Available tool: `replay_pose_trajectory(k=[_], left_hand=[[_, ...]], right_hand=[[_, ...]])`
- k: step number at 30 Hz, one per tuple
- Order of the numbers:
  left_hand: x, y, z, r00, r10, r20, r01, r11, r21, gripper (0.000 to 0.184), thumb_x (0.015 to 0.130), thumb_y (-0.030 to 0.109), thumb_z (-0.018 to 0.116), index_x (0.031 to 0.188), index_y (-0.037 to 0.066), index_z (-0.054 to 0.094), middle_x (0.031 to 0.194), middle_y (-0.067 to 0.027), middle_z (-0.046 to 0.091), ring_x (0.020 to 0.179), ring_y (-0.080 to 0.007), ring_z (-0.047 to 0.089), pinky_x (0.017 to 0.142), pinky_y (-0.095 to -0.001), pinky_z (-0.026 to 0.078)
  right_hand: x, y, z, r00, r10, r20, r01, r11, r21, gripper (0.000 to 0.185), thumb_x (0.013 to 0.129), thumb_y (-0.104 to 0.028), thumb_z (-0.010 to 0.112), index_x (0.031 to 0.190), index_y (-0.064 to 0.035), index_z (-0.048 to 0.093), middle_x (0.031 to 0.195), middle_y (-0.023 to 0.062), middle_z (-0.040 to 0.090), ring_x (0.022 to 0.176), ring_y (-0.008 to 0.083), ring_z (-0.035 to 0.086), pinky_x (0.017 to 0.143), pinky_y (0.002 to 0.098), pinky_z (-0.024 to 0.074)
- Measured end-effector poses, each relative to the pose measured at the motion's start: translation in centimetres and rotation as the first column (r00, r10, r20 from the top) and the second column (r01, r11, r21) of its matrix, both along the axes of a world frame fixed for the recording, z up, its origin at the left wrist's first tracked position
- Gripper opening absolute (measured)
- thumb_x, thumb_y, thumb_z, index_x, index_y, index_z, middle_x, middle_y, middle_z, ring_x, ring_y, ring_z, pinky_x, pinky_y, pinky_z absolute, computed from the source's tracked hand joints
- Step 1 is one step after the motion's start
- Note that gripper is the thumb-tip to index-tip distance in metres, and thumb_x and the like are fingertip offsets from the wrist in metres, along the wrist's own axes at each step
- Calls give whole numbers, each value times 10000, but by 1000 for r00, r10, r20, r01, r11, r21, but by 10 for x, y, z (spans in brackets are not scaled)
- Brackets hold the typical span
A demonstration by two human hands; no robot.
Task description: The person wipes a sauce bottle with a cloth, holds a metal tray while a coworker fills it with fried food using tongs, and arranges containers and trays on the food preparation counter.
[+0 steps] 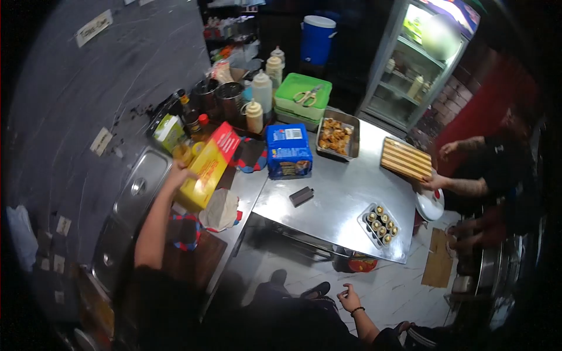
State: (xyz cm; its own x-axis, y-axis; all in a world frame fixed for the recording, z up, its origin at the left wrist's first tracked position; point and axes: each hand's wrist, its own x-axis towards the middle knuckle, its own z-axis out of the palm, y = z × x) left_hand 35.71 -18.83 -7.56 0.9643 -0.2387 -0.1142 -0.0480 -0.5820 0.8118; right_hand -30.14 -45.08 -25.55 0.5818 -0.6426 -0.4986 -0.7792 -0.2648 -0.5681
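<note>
My left hand (177,176) grips the left edge of a yellow and red box (212,169), which is tilted above the side counter. Close behind that hand are a jar with a yellowish lid (184,153) and a green and white pack (170,132). A crumpled pale cloth (220,210) lies just below the box. My right hand (350,298), with a dark bracelet at the wrist, hangs low over the floor, away from the table. Its fingers are partly curled but apart, with nothing in them.
On the steel table (339,216) are a blue pack (289,150), a tray of browned food pieces (337,137), a dark small object (301,196) and a tray of small rolls (379,225). A co-worker's hand (433,180) holds a striped cutting board (406,159). Squeeze bottles (262,92) stand behind.
</note>
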Motion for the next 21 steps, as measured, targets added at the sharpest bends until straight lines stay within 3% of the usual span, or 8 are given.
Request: replay_pose_trajectory(k=[3, 6, 9, 12, 15, 18, 20, 21], left_hand=[[-64, 19, 47, 956, -58, -287, 26, 993, -112, 604, 557, 70, 671, 1106, 93, 420, 998, -126, 520, 870, -251, 558, 715, -350, 446], [-123, 39, 69, 912, -236, -336, 91, 913, -397, 662, 588, -11, 656, 1189, 63, 389, 1036, -125, 522, 888, -267, 567, 790, -371, 468], [-153, 60, 79, 873, -370, -317, 244, 895, -374, 724, 567, -22, 724, 1196, 55, 374, 1004, -126, 555, 908, -242, 587, 769, -353, 485], [-200, 34, 117, 763, -422, -490, 253, 892, -374, 754, 582, -14, 736, 1226, 58, 350, 1024, -163, 558, 940, -249, 577, 794, -354, 475], [-230, -12, 108, 670, -521, -528, 329, 847, -418, 752, 599, -18, 726, 1245, 85, 355, 1010, -165, 569, 920, -247, 584, 804, -336, 459], [-261, -73, 68, 582, -610, -539, 347, 785, -513, 707, 628, 27, 717, 1240, 94, 369, 951, -144, 592, 853, -206, 598, 716, -306, 467], [-282, -118, 53, 591, -615, -523, 395, 785, -478, 698, 628, 66, 732, 1230, 102, 380, 880, -131, 608, 791, -196, 610, 668, -275, 460], [-292, -137, 44, 606, -614, -506, 416, 787, -456, 669, 628, 73, 734, 1205, 101, 397, 874, -136, 610, 781, -197, 610, 671, -286, 464]], right_hand=[[5, 5, 5, 999, 5, -49, -4, 1000, 19, 471, 754, -183, 615, 1153, -81, 386, 767, 97, 630, 730, 270, 624, 669, 367, 473], [-1, 10, 6, 997, -17, -81, 21, 999, 48, 470, 750, -223, 618, 1145, -86, 402, 795, 100, 639, 831, 316, 599, 746, 397, 449], [-6, 3, 8, 997, -71, -38, 72, 997, 23, 462, 761, -232, 595, 1160, -75, 424, 863, 124, 631, 796, 306, 613, 717, 404, 462], [-9, -24, -2, 903, -355, 243, 401, 899, -178, 171, 792, -132, 561, 925, -27, 542, 708, 91, 617, 632, 190, 603, 590, 299, 466], [5, -92, 0, 711, -392, 584, 623, 736, -265, 107, 826, -74, 513, 881, 11, 545, 681, 61, 590, 586, 128, 566, 550, 251, 448], [21, -162, 15, 687, -410, 600, 667, 684, -296, 129, 835, -109, 516, 879, 10, 538, 713, 63, 588, 567, 132, 558, 520, 253, 454], [29, -196, 30, 435, -778, 454, 577, 628, 523, 158, 846, -148, 515, 876, 6, 530, 737, 68, 586, 581, 142, 575, 506, 248, 482], [30, -206, 28, 501, -751, 429, 547, 659, 515, 173, 848, -166, 514, 875, 5, 525, 731, 74, 583, 589, 148, 585, 511, 258, 500]])
